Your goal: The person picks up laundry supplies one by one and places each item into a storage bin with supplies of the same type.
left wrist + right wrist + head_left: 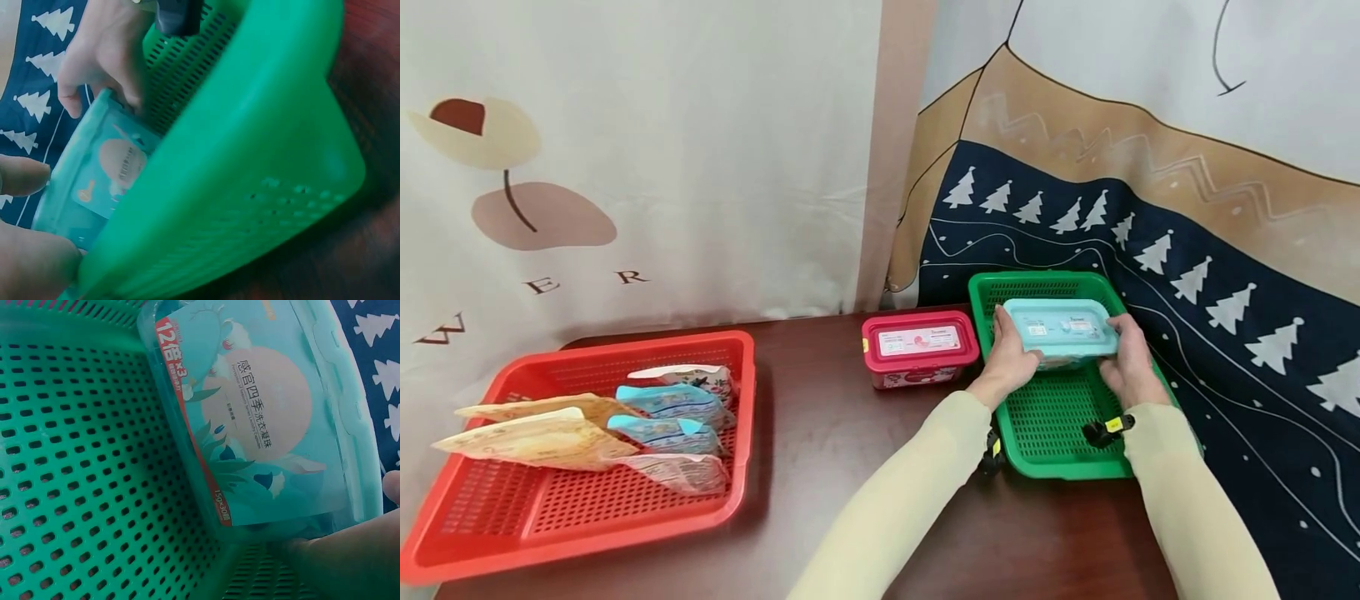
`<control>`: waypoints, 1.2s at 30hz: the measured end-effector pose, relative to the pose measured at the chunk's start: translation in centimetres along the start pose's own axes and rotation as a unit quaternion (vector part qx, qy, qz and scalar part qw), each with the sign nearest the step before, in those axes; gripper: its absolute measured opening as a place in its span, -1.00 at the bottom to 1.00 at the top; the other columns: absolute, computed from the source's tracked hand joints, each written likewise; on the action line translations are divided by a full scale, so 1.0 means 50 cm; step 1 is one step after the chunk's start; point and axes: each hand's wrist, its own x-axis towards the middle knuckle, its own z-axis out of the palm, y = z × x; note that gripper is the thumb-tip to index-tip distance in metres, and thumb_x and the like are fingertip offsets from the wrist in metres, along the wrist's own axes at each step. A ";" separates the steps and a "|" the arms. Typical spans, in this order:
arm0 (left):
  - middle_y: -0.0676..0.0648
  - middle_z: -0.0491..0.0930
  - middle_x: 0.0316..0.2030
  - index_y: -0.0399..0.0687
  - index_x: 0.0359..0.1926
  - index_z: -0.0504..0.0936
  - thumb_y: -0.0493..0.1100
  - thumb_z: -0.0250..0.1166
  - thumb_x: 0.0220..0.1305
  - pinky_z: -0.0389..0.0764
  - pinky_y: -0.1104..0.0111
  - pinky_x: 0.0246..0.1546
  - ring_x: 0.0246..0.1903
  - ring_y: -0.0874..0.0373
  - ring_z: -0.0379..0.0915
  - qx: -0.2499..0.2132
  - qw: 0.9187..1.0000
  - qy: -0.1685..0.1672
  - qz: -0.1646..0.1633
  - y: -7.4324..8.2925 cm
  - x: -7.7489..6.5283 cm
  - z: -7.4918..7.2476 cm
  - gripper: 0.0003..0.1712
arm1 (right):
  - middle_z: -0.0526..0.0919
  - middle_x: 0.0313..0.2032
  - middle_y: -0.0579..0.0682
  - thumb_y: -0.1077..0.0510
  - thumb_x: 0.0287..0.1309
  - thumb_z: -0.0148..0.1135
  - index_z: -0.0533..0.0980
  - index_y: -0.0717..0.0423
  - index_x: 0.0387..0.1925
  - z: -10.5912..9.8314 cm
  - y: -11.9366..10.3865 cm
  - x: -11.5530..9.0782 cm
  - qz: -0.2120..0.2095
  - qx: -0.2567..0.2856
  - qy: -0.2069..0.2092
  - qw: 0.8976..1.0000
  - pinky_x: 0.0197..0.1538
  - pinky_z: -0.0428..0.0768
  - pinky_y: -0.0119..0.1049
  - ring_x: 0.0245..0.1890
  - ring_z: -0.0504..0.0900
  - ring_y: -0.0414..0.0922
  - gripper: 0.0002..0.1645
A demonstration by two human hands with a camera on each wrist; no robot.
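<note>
A teal plastic box of laundry pods [1060, 327] with a lid is held in the far half of the green basket [1063, 467]. My left hand [1009, 360] grips its left end, and my right hand [1131, 358] grips its right end. The printed front of the laundry pod box [250, 419] faces me in the right wrist view, where part of my right hand [356, 562] shows at its end. Whether its underside touches the basket floor, I cannot tell. Just left of the basket stands a pink lidded box [919, 350].
At the left, a red basket [741, 467] contains several upright packets, among them blue pouches [673, 404] and tan bags [542, 437]. Both baskets rest on a dark brown table [820, 450]. A curtain with white trees [1195, 279] hangs close along the green basket's right side.
</note>
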 end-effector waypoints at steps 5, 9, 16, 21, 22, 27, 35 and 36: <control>-0.03 -0.30 0.66 0.06 0.67 -0.37 -0.27 0.26 0.44 0.29 0.22 0.42 0.60 0.09 -0.16 -0.004 0.999 0.003 -0.043 0.005 -0.003 0.012 0.13 | 0.28 0.12 -0.16 0.09 0.49 -0.12 0.19 0.01 0.19 -0.001 0.002 0.007 -0.006 -0.009 0.032 0.999 0.19 0.39 -0.47 0.14 0.31 -0.29 -0.68; -0.07 -0.23 0.66 -0.01 0.67 -0.33 -0.25 0.30 0.41 0.28 0.23 0.43 0.59 0.06 -0.11 -0.005 0.998 0.011 -0.065 0.006 0.000 0.017 0.13 | 0.28 0.11 -0.14 0.08 0.49 -0.11 0.20 0.02 0.18 -0.003 0.006 0.015 -0.006 -0.020 0.041 0.999 0.19 0.40 -0.45 0.17 0.30 -0.27 -0.68; -0.10 -0.07 0.64 -0.08 0.67 -0.29 -0.12 0.30 0.42 0.15 0.18 0.51 0.59 0.05 -0.13 -0.076 0.994 0.012 -0.077 0.010 0.014 0.001 0.11 | 0.44 -0.08 -0.10 0.13 0.43 -0.07 0.34 0.08 -0.15 -0.013 0.002 0.022 -0.003 -0.035 0.030 0.999 -0.14 0.59 -0.44 -0.11 0.49 -0.26 -0.89; -0.11 -0.17 0.65 -0.05 0.68 -0.21 -0.02 0.27 0.42 0.14 0.15 0.51 0.61 0.02 -0.22 -0.035 0.997 0.031 -0.055 0.017 0.014 0.008 0.06 | 0.42 -0.05 -0.10 0.02 0.42 -0.01 0.38 0.08 0.08 -0.010 -0.006 0.022 0.000 -0.143 0.060 0.988 -0.16 0.59 -0.45 -0.18 0.51 -0.28 -0.68; -0.12 -0.20 0.66 -0.04 0.68 -0.19 -0.01 0.26 0.42 0.12 0.15 0.52 0.62 0.02 -0.26 -0.018 0.998 0.035 -0.045 0.020 0.011 0.010 0.05 | 0.40 0.03 -0.07 -0.04 0.43 -0.02 0.35 0.08 0.23 -0.006 -0.007 0.019 0.000 -0.195 0.070 0.978 -0.13 0.58 -0.43 -0.15 0.49 -0.27 -0.54; -0.08 -0.29 0.66 0.03 0.68 -0.14 -0.03 0.24 0.45 0.05 0.12 0.54 0.62 0.00 -0.39 0.017 0.999 0.031 0.014 0.034 -0.013 0.015 -0.01 | 0.13 0.49 0.34 -0.16 0.48 -0.19 -0.04 0.26 0.62 0.004 -0.012 -0.010 -0.039 -0.432 0.071 0.898 0.40 0.35 0.00 0.36 0.31 0.16 -0.10; 0.08 -0.29 0.65 0.08 0.68 -0.10 -0.07 0.24 0.42 0.14 0.09 0.51 0.61 0.11 -0.24 0.003 0.993 0.044 0.113 0.046 -0.076 -0.025 -0.02 | -0.16 0.60 0.37 -0.09 0.56 -0.24 -0.20 0.26 0.64 0.025 -0.023 -0.080 -0.137 -0.537 0.026 0.832 0.45 0.08 0.37 0.54 -0.04 0.39 -0.13; 0.09 -0.26 0.65 0.08 0.68 -0.09 -0.07 0.24 0.42 0.15 0.08 0.51 0.60 0.13 -0.21 0.001 0.991 0.047 0.127 0.048 -0.085 -0.034 -0.03 | -0.13 0.59 0.39 -0.09 0.55 -0.23 -0.18 0.25 0.64 0.031 -0.025 -0.087 -0.145 -0.549 0.024 0.823 0.42 0.10 0.38 0.52 -0.01 0.41 -0.13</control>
